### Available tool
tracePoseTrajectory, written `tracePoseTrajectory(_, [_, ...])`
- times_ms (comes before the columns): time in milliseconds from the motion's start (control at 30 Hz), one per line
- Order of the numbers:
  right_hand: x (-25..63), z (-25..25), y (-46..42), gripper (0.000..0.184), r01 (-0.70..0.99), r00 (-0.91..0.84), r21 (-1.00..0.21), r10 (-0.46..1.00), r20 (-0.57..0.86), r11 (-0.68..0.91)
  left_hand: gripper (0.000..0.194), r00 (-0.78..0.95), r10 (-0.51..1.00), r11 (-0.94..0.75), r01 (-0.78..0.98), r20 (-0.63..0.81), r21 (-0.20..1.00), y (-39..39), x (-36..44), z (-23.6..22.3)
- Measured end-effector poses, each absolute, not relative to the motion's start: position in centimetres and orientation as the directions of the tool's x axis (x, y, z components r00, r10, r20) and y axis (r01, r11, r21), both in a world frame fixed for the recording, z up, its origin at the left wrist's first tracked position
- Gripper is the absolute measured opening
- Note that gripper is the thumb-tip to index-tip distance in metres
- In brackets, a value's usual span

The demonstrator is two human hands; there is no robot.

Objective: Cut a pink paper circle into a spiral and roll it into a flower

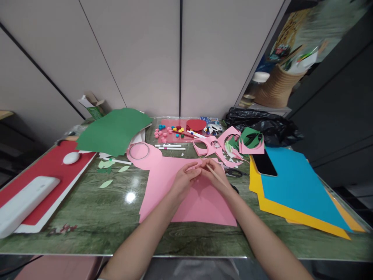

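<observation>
Over a large pink paper sheet [171, 194] my two hands meet at the fingertips. My right hand [215, 173] is closed on a thin wooden stick [213, 171], which slants back across the fingers. A small pink paper piece [192, 167] appears pinched in my left hand [186, 178]; the fingers partly hide it. Left of the hands, a ring [139, 151] lies on pink rounded paper [154, 157]. Dark-handled scissors [234, 172] rest just right of my right hand.
Pink paper offcuts [230, 140] and a phone [264, 164] lie right, beside blue sheets [294, 182]. Behind are small pink rolled pieces [163, 135] and pens [171, 148]. Left are green paper [116, 130], leaf cutouts [106, 184] and a white device [29, 200] on red board [67, 175].
</observation>
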State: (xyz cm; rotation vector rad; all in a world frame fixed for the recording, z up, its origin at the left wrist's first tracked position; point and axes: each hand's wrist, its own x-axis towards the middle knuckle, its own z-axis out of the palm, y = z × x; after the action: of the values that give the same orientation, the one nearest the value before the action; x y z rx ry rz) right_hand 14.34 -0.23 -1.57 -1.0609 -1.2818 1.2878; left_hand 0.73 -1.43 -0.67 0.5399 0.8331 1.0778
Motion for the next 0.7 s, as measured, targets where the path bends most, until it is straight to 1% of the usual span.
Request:
tracePoseTrajectory(200, [14.3, -2.0, -0.6, 0.019, -0.151, -0.118, -0.988, 0.993, 0.008, -0.010, 0.033, 0.315, 0.911, 0.394, -0.484, -0.264, 0.781, -1.0, 0.3, -0.7])
tracePoseTrajectory(367, [13.5, -2.0, -1.0, 0.022, -0.271, -0.155, -0.959, 0.987, -0.040, -0.081, 0.031, 0.322, 0.917, 0.364, -0.438, -0.234, 0.822, -0.6, -0.4, -1.4])
tracePoseTrajectory(433, [13.6, -2.0, -0.7, 0.026, -0.317, -0.144, -0.943, 0.988, -0.058, -0.102, 0.030, 0.263, 0.938, 0.320, -0.417, -0.224, 0.851, 0.2, -0.8, -1.8])
tracePoseTrajectory(533, [14.2, -2.2, 0.1, 0.031, -0.368, -0.085, -0.923, 0.993, -0.081, -0.107, 0.026, 0.102, 0.976, 0.214, -0.341, -0.191, 0.915, 3.0, -1.9, -2.3])
tracePoseTrajectory(600, [14.7, -2.3, 0.7, 0.032, -0.385, -0.029, -0.918, 0.996, -0.085, -0.089, 0.025, -0.021, 0.989, 0.139, -0.234, -0.148, 0.962, 5.9, -2.9, -2.4])
tracePoseTrajectory(700, [15.2, -2.4, 1.2, 0.033, -0.363, 0.033, -0.930, 0.997, -0.073, -0.056, 0.025, -0.186, 0.982, 0.035, 0.010, -0.033, 0.999, 10.4, -4.1, -2.0])
